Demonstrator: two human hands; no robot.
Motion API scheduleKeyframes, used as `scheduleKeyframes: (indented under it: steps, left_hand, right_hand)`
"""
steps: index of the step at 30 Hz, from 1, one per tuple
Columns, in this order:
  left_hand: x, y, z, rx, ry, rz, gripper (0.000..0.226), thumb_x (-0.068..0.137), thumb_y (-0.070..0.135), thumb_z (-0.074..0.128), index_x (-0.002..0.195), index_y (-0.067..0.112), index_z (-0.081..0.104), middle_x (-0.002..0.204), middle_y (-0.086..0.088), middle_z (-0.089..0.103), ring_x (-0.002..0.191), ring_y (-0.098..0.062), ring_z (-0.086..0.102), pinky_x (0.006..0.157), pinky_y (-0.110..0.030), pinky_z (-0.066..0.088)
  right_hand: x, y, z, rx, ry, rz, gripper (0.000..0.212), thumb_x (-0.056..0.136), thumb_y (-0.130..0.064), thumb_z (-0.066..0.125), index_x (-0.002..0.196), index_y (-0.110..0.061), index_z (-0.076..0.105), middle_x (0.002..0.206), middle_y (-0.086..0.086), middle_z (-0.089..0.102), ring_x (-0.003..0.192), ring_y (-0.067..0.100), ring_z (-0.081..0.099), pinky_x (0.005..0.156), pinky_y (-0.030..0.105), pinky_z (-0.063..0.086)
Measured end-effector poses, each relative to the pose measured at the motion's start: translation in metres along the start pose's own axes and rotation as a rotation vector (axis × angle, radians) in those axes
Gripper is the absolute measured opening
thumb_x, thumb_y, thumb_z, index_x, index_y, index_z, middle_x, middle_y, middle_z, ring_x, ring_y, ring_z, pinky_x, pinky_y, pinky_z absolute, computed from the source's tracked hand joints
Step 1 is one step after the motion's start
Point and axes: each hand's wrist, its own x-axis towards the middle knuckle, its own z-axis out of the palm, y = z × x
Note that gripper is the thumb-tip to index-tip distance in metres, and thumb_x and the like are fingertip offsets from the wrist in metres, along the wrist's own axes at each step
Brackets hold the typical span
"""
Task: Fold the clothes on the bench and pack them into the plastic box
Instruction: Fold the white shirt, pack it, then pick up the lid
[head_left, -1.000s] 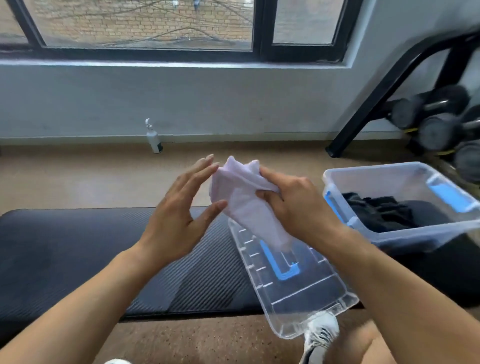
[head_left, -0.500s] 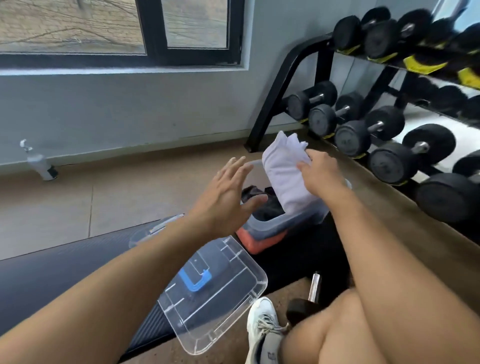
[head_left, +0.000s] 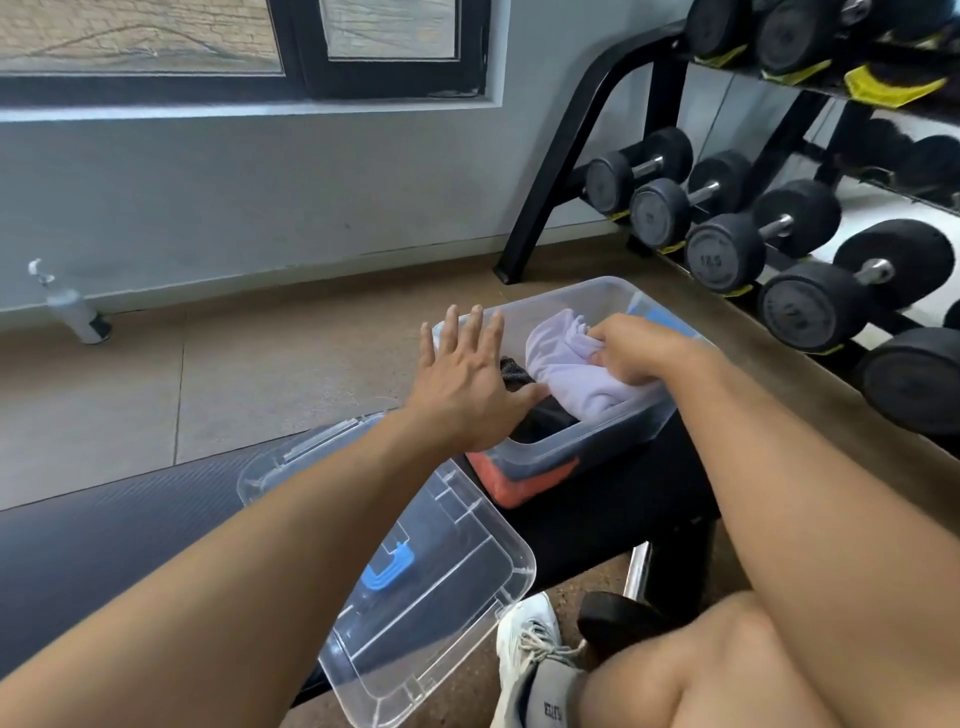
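I see my right grip (head_left: 626, 352) clutching the white cloth (head_left: 563, 371) inside the plastic box (head_left: 582, 441) at the desk's (head_left: 104, 525) right end. My left grip (head_left: 467, 384) hovers spread flat at the box's left rim, maybe touching it.

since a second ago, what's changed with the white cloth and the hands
The right hand carried the white cloth from above the bench down into the plastic box, still gripping it. The left hand let go and now reaches open over the box rim. The lid stayed on the bench.
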Motion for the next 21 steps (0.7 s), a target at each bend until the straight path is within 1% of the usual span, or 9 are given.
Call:
scheduleKeyframes:
  steps: [3,5,7,9,11,13,16,19,21]
  left_hand:
    - [0.004,0.0,0.002,0.027,-0.013,-0.013,0.098,0.09,0.075,0.036,0.159,0.02,-0.005,0.168,-0.007,-0.011,0.152,-0.029,-0.022,0.122,-0.052,-0.012]
    - [0.005,0.0,0.002,0.034,-0.017,-0.011,0.101,0.088,0.075,0.039,0.159,0.019,-0.006,0.168,-0.007,-0.011,0.152,-0.03,-0.022,0.122,-0.053,-0.011]
    - [0.005,0.0,0.003,0.032,-0.017,-0.005,0.103,0.088,0.074,0.041,0.159,0.018,-0.006,0.168,-0.007,-0.01,0.152,-0.03,-0.022,0.122,-0.053,-0.011]
    - [0.005,-0.001,0.003,0.031,-0.018,-0.003,0.102,0.088,0.073,0.042,0.159,0.017,-0.007,0.168,-0.008,-0.011,0.152,-0.03,-0.022,0.122,-0.053,-0.011]
    - [0.006,-0.003,0.004,0.035,-0.012,-0.002,0.101,0.089,0.071,0.042,0.159,0.018,-0.007,0.168,-0.008,-0.011,0.152,-0.03,-0.022,0.122,-0.053,-0.011]
    - [0.008,-0.003,0.006,0.041,-0.003,-0.002,0.099,0.09,0.07,0.042,0.159,0.018,-0.006,0.168,-0.008,-0.01,0.152,-0.03,-0.021,0.122,-0.053,-0.011]
    - [0.004,-0.004,0.007,-0.054,0.039,0.021,0.095,0.092,0.071,0.038,0.16,0.019,-0.003,0.168,-0.006,-0.008,0.153,-0.025,-0.019,0.123,-0.049,-0.01]
    - [-0.013,-0.023,0.001,-0.368,0.162,0.053,0.083,0.097,0.063,0.039,0.16,0.022,0.006,0.169,0.001,-0.002,0.154,-0.014,-0.013,0.126,-0.041,-0.002]
    - [-0.039,-0.052,-0.002,-0.364,0.241,0.064,0.073,0.1,0.053,0.043,0.16,0.023,0.014,0.168,0.003,0.005,0.154,-0.012,-0.008,0.126,-0.037,0.003]
  right_hand:
    - [0.003,0.003,-0.002,-0.032,0.002,-0.016,0.038,0.104,-0.019,0.045,0.141,-0.014,0.054,0.133,0.01,0.062,0.117,0.031,0.058,0.094,0.033,0.043]
    - [0.001,0.003,-0.014,-0.03,0.087,0.033,0.041,0.099,-0.02,0.057,0.14,-0.017,0.056,0.135,0.01,0.06,0.122,0.031,0.056,0.098,0.037,0.045]
    - [-0.004,-0.001,-0.027,0.003,0.169,0.018,0.061,0.089,-0.016,0.071,0.146,-0.026,0.049,0.138,0.006,0.059,0.121,0.03,0.058,0.092,0.036,0.05]
    - [-0.007,-0.01,-0.03,0.018,0.076,-0.094,0.084,0.081,-0.015,0.082,0.151,-0.032,0.039,0.141,0.002,0.058,0.12,0.027,0.059,0.088,0.033,0.049]
    - [-0.006,-0.017,-0.02,-0.047,-0.108,-0.114,0.097,0.076,-0.018,0.086,0.154,-0.035,0.031,0.145,0.003,0.054,0.122,0.027,0.058,0.091,0.032,0.047]
    - [-0.002,-0.019,-0.008,-0.108,-0.214,-0.065,0.098,0.077,-0.021,0.084,0.155,-0.037,0.027,0.149,0.006,0.05,0.124,0.029,0.056,0.099,0.035,0.048]
    - [0.001,-0.026,-0.005,-0.128,-0.236,0.002,0.093,0.081,-0.023,0.081,0.156,-0.034,0.027,0.149,0.005,0.049,0.128,0.031,0.053,0.104,0.039,0.046]
    - [-0.008,-0.039,-0.01,-0.196,-0.079,0.011,0.08,0.083,-0.024,0.079,0.152,-0.026,0.039,0.144,0.006,0.054,0.126,0.031,0.055,0.103,0.042,0.047]
    - [-0.019,-0.052,-0.015,-0.17,0.145,-0.069,0.07,0.087,-0.021,0.074,0.149,-0.031,0.042,0.139,0.004,0.058,0.121,0.03,0.058,0.092,0.04,0.049]
